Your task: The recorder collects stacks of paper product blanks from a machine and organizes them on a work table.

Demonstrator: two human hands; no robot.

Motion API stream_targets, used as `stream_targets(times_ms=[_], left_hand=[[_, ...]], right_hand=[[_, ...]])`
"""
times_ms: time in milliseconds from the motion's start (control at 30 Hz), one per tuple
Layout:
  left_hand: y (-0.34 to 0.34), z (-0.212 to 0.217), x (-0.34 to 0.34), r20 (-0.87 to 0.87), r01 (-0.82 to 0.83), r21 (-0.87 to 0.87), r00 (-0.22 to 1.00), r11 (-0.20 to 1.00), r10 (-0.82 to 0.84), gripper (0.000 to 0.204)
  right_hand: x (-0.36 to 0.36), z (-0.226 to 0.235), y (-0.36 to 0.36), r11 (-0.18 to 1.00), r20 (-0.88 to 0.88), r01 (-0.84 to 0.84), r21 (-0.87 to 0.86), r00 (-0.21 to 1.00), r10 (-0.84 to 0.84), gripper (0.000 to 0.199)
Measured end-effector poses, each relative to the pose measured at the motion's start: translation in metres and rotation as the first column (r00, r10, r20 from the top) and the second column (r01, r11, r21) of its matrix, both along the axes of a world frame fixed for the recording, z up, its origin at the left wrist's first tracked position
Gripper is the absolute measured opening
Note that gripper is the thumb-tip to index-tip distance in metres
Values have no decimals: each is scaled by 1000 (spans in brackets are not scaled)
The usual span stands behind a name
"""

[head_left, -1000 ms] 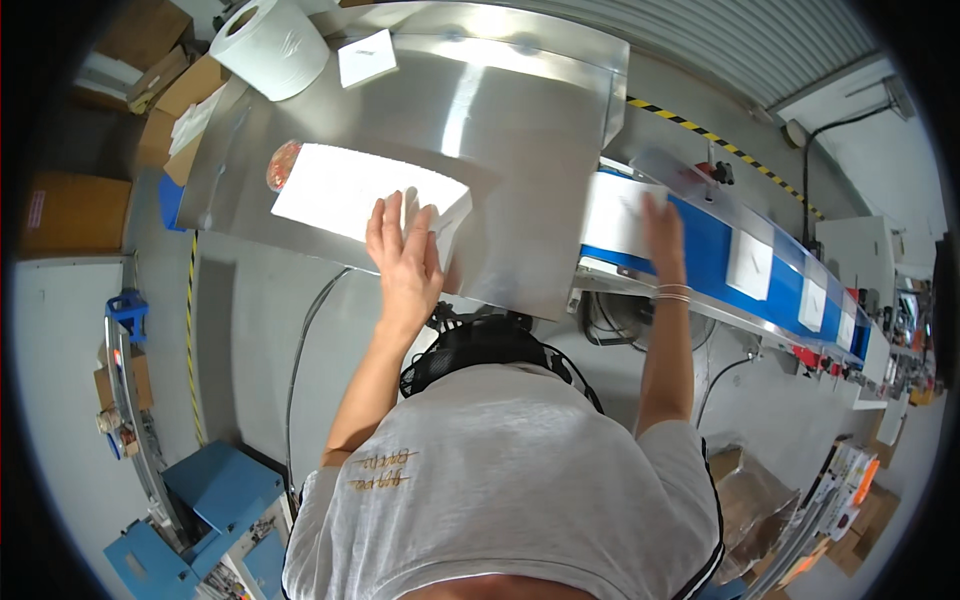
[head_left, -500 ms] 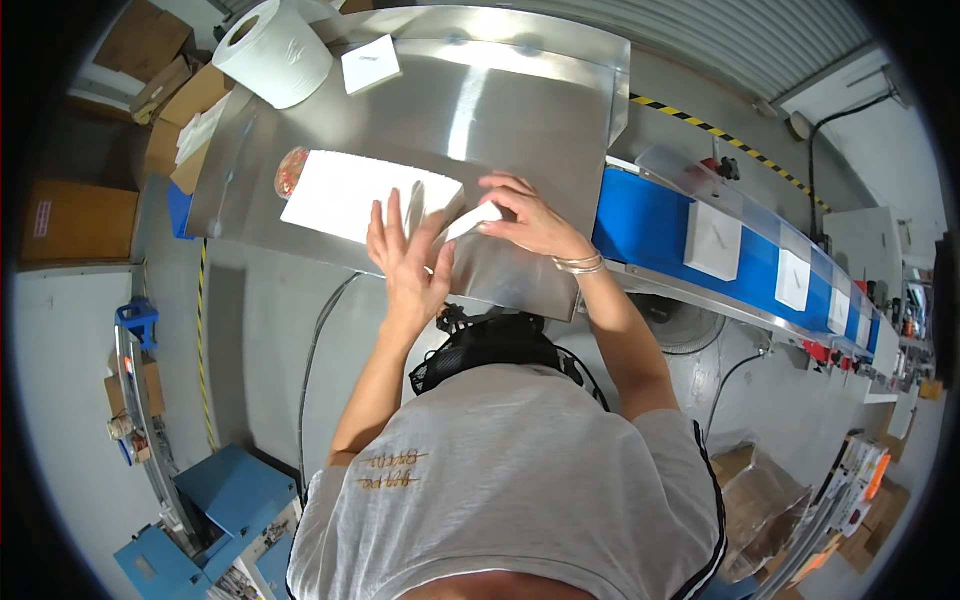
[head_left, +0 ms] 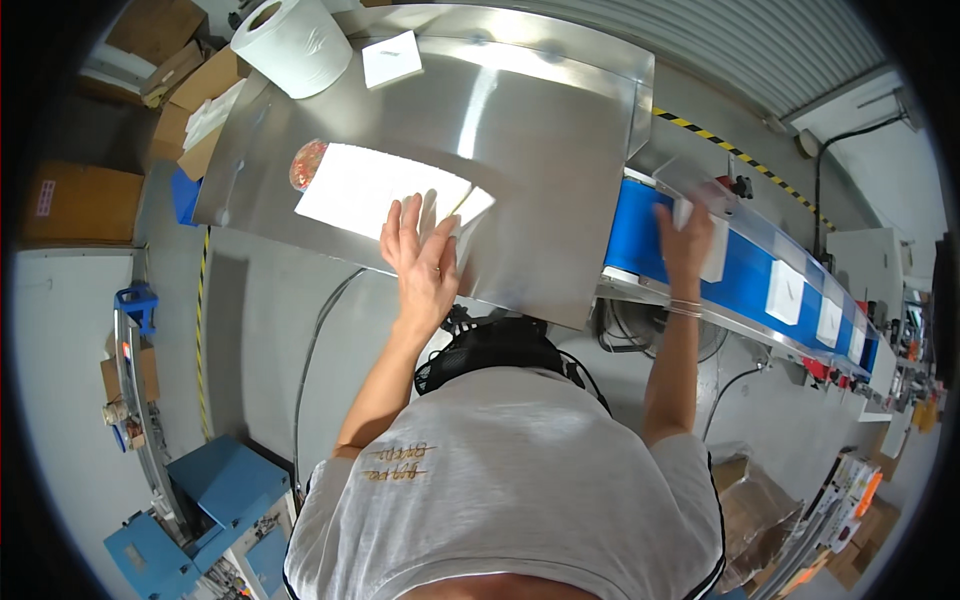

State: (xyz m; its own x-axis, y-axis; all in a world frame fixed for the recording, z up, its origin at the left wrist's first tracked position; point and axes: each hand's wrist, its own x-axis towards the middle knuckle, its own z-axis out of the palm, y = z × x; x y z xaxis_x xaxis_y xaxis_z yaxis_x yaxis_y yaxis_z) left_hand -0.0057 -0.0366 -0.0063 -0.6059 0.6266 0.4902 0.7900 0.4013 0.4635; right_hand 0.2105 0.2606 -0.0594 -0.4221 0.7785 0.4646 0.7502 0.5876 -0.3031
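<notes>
My left hand [head_left: 422, 265] lies with fingers stretched over the near side of a long row of flat white boxes [head_left: 365, 190], touching it near its right end. The endmost box [head_left: 474, 206] leans a little apart from the others. A round clear-looking thing with red and orange contents [head_left: 306, 165] sits against the row's left end. Over the blue conveyor belt [head_left: 637, 225], my right hand [head_left: 686, 245] is smeared by motion. A flat white box [head_left: 683, 212] shows between its fingers, just above or on the belt; which, I cannot tell.
A steel worktable [head_left: 545, 150] borders the belt. Several white boxes [head_left: 785, 292] lie spaced along it, under a clear side guard. A large white roll [head_left: 292, 50] and a single white box [head_left: 392, 60] stand at the back left. An open carton [head_left: 205, 115] adjoins the table's left.
My right hand has moved right, from the row's end to the belt, carrying a flat white box. My left hand stays at the row, its fingers still stretched.
</notes>
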Motion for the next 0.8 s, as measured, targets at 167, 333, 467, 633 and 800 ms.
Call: stream_targets(times_ms=[167, 333, 467, 633, 800], left_hand=[[-2, 1, -4, 24, 75, -1, 997, 997, -75, 29], [-8, 4, -12, 34, -18, -8, 999, 1000, 18, 32], [-16, -1, -21, -4, -34, -48, 999, 998, 33, 32], [-9, -3, -21, -38, 5, 3, 999, 1000, -5, 34], [-11, 0, -19, -18, 38, -3, 999, 999, -38, 31]], right_hand=[[-115, 36, -100, 474, -398, -754, -455, 648, 649, 49], [-126, 12, -98, 53, -639, -716, -696, 652, 407, 37], [-74, -3, -56, 530, -440, -414, -740, 894, 85, 29], [30, -79, 43, 919, -77, 102, -380, 987, -141, 43], [-17, 14, -16, 991, 62, 10, -136, 998, -1, 49]])
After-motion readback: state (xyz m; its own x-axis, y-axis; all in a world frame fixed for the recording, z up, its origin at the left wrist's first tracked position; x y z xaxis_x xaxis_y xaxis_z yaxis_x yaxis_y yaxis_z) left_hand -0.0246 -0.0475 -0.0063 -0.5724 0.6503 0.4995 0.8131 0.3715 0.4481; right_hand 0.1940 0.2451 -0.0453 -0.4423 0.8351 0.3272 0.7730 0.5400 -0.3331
